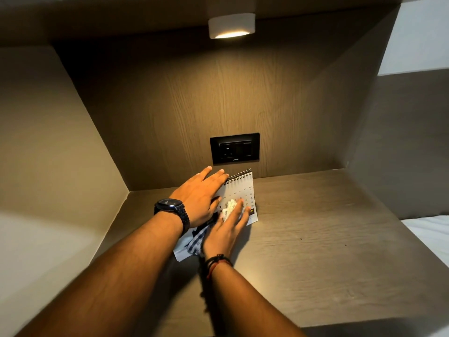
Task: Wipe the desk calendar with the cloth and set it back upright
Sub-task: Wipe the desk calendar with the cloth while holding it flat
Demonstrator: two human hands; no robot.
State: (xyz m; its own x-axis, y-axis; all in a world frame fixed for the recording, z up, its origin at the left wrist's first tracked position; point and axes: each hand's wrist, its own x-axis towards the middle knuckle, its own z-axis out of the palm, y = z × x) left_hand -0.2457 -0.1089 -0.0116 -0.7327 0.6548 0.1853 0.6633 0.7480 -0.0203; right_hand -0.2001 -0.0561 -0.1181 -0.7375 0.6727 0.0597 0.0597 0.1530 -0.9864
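Calendar's point(244, 188) spiral edge points toward the wall point(218, 105). Left hand point(199, 198) lies flat on it; right hand point(228, 229), fingers straight, presses the cloth point(196, 238)

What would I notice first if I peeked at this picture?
Two hands meet in the middle of the wooden desk: the left hand, wearing a dark watch, rests on the desk calendar, and the right hand presses a checked cloth onto its page. A round lamp glows at the top, and a black socket sits on the back wall just behind the calendar.
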